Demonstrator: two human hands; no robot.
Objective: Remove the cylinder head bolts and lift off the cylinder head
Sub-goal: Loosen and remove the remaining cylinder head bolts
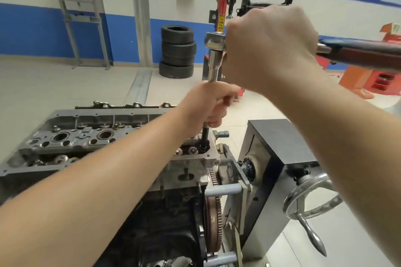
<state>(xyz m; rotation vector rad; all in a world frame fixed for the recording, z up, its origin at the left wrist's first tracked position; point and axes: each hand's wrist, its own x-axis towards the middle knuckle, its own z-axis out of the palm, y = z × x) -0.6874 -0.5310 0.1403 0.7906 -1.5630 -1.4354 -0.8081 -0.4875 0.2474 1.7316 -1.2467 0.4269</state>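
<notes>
Steel extension (211, 67) gripped by left hand (208, 104) | right hand (271, 47) gripping ratchet (217, 41) (near head)

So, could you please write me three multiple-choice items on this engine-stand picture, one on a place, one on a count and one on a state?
1. Where does the extension bar meet the cylinder head?
A. at its end nearest the handwheel
B. at its far left end
C. on the floor

2. How many tyres are in the stack by the wall?
A. two
B. four
C. six

3. What is the left hand doing?
A. hanging open
B. gripping the extension bar
C. turning the handwheel

Answers: 1 A, the bar enters the head's right end beside the handwheel; 2 B, four tyres show; 3 B, its fingers wrap the bar.
</notes>
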